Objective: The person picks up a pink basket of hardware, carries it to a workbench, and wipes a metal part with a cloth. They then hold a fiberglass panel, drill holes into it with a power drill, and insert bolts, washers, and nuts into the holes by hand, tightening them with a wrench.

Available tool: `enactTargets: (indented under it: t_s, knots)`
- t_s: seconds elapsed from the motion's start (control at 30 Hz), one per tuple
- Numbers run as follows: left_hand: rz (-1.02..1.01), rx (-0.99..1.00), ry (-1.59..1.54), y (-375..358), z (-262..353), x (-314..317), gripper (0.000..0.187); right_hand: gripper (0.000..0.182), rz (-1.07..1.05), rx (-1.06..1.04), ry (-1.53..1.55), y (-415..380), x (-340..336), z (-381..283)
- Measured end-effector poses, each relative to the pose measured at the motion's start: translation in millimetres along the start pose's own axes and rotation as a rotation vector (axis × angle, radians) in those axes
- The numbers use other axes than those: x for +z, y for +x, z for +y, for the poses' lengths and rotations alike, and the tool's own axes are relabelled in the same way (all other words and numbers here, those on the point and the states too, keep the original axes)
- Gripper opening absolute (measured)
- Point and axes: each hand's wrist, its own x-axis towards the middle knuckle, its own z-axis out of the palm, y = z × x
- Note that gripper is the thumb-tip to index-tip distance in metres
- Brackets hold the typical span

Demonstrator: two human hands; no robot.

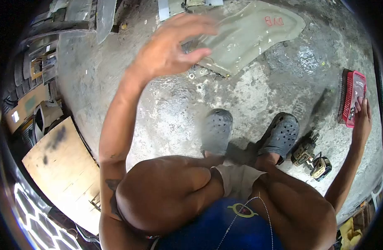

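Observation:
My left hand (168, 48) is raised over the floor, blurred at the fingertips, its thumb and fingers apart with nothing between them. Beneath and beyond it lies a flat, greyish translucent panel (245, 39) with red hand-written marks. Far to the right, my right hand (362, 116) reaches over a red plastic basket (349, 98). Its fingers are stretched out across the basket's near end, and small dark metal pieces show beside them, too small to name. On the floor between my right shoe and that arm lies a cordless drill (306, 152).
My grey clogs (217, 129) stand on the worn concrete floor (170, 112). At the left are a wooden board (60, 154) and stacked panels (74, 12). A white-edged object (191, 5) sits at the top. Yellow material (350, 235) shows at the lower right.

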Motion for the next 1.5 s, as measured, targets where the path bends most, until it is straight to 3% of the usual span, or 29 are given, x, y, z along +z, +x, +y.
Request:
enactTargets:
  t_s: [0.03,0.1,0.17,0.2,0.27,0.3,0.37,0.43,0.53,0.57,0.63,0.7,0.77,0.83,0.87,0.9,0.97,1.03,1.1,1.13,1.17,1.23,1.27,1.33,1.43,1.47,1.5]
  knots:
    - [-0.008,-0.003,0.002,-9,-6,-4,0.027,0.046,0.080,-0.013,-0.144,-14,8,-9]
    - [-0.174,-0.003,0.316,-23,-17,-1,0.028,0.054,-0.100,-0.154,-0.439,-13,-25,33]
    - [-0.207,0.012,0.304,-32,-23,12,0.025,0.041,-0.421,-0.266,-0.960,-28,-60,81]
    - [-0.231,0.023,0.300,-34,-26,15,0.023,0.047,-0.482,-0.404,-0.993,-63,-66,97]
    - [-0.215,0.046,0.279,-31,-25,16,0.020,0.070,-0.658,-0.339,-1.198,-120,-82,118]
    - [-0.200,0.063,0.262,-31,-23,17,0.018,0.082,-0.750,-0.108,-1.310,-138,-87,132]
    - [-0.190,0.061,0.208,-30,-26,21,0.017,0.091,-0.830,-0.129,-1.516,-183,-65,105]
    - [-0.181,0.065,0.153,-28,-23,22,0.015,0.081,-0.658,-0.252,-1.235,-203,-65,130]
    - [-0.086,0.095,-0.012,-19,-3,11,0.014,0.068,-0.491,-0.144,-1.025,-210,-53,157]
    - [-0.058,0.096,-0.109,-13,6,2,0.013,0.056,-0.446,-0.218,-0.902,-215,-47,153]
    - [-0.017,0.116,-0.208,-4,26,-15,0.012,0.047,-0.439,-0.030,-0.545,-215,-46,158]
    - [0.051,-0.046,-0.470,-3,48,-35,0.010,0.043,-0.454,0.016,-0.572,-205,-43,121]
    - [0.073,-0.052,-0.434,-5,64,-58,0.011,0.038,-0.493,0.064,-0.561,-195,-34,75]
    - [0.096,-0.078,-0.394,-9,80,-77,0.013,0.037,-0.631,-0.231,-0.821,-169,-79,123]
    - [0.094,-0.086,-0.352,-11,87,-83,0.014,0.038,-0.510,0.336,-0.590,-169,-49,49]
    - [0.090,-0.097,-0.314,-14,93,-86,0.016,0.038,-0.502,0.356,-0.328,-160,-61,57]
    - [0.204,-0.116,-0.361,-29,95,-59,0.017,0.036,-0.505,0.310,-0.038,-162,-18,2]
    - [0.152,-0.096,-0.235,-33,99,-43,0.019,0.039,-0.667,0.165,-0.125,-164,21,-57]
    - [0.184,-0.002,-0.114,-32,107,-28,0.022,0.042,-0.773,0.264,-0.097,-165,39,-79]
    - [0.162,-0.052,-0.143,-35,113,-22,0.021,0.040,-0.706,0.181,-0.188,-170,43,-72]
    - [0.139,-0.103,-0.175,-39,117,-15,0.020,0.040,-0.782,0.157,-0.315,-168,50,-84]
    - [0.152,-0.102,-0.198,-44,118,-2,0.020,0.039,-0.821,-0.147,-0.329,-177,58,-81]
    - [0.151,-0.092,-0.176,-44,119,2,0.021,0.039,-0.825,-0.144,-0.336,-176,58,-86]
    - [0.152,-0.087,-0.163,-46,119,8,0.021,0.034,-0.978,-1.133,-0.886,-168,56,-104]
    - [0.089,-0.067,-0.134,-47,119,14,0.022,0.030,-1.030,-1.007,-0.938,-171,48,-111]
    - [0.074,-0.061,-0.130,-45,120,15,0.022,0.031,-0.979,-0.810,-0.820,-171,28,-87]
    - [0.058,-0.053,-0.125,-44,121,16,0.023,0.031,-0.983,-0.802,-0.825,-170,27,-88]
